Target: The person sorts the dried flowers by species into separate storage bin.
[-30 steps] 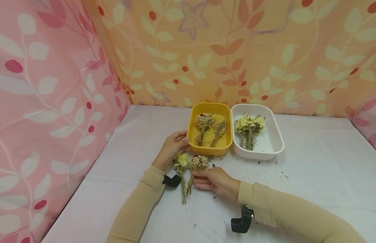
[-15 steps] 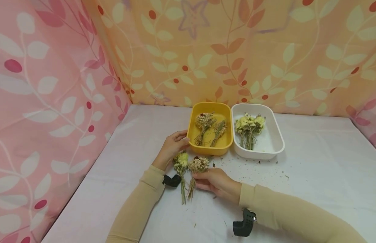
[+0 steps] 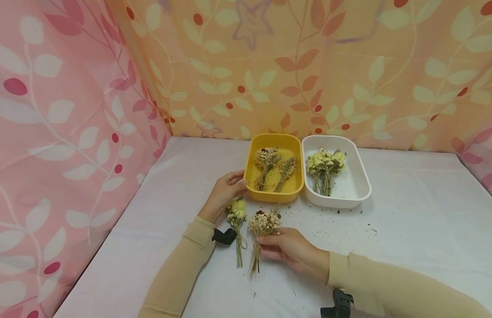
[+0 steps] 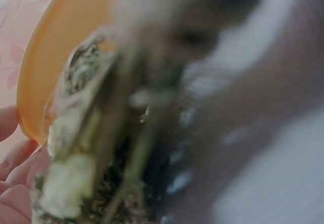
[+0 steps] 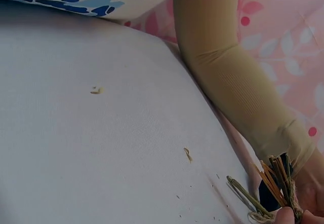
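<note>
My right hand [image 3: 291, 249] pinches a small dried flower bouquet [image 3: 263, 223] by its tied stems, just over the table. It has cream blossoms and a dark red one; in the right wrist view its stem ends [image 5: 278, 178] point up beside the fingertips. The left hand [image 3: 227, 191] touches the near left corner of the yellow tray [image 3: 274, 197] with its fingers. Below that hand, a yellow-flowered dried bouquet [image 3: 236, 210] lies on the table, stems toward me. Blurred stems and blossoms cover much of the left wrist view.
Dried bouquets [image 3: 266, 161] with cream blossoms lie inside the yellow tray. A white tray [image 3: 359, 190] stands against its right side, with yellow dried bouquets [image 3: 326, 165] at its left. Plant crumbs [image 3: 373, 230] dot the white tablecloth [image 3: 421, 212]. Patterned cloth [image 3: 349, 66] hangs behind.
My right hand has drawn the cream bouquet toward me and slightly right, away from the yellow-flowered one. The left hand has stayed at the yellow tray.
</note>
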Demonstrator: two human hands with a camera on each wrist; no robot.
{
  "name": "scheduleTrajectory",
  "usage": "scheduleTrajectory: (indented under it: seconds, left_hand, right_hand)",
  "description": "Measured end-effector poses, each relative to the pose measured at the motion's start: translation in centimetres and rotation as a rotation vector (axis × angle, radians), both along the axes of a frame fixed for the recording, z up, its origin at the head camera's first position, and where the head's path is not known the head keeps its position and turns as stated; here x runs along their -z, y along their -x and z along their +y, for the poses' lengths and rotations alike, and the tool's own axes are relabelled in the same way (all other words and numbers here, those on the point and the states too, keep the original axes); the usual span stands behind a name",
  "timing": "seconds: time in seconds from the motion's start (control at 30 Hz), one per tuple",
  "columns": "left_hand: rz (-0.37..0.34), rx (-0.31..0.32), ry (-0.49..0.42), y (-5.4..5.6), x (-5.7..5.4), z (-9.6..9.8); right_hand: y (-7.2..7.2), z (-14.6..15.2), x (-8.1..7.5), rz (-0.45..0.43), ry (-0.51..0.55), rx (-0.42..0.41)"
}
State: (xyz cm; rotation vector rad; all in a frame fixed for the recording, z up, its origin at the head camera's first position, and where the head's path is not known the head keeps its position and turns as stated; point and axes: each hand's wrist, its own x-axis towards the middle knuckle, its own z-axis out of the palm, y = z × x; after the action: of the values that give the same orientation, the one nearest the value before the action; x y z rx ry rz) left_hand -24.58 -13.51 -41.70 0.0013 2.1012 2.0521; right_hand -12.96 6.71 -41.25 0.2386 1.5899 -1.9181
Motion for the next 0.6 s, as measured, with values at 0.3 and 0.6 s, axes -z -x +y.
scheduleTrajectory:
  seconds: [0.3, 0.6]
  left_hand:
    - [-0.016, -0.007, -0.002, 0.0, 0.0, 0.1]
    - [-0.017, -0.008, -0.012, 0.1, -0.1, 0.1]
  right_hand:
    - [-0.9, 1.1, -0.4, 0.034, 0.019, -0.019]
    - [-1.3, 1.7, -2.1, 0.085, 0.019, -0.075]
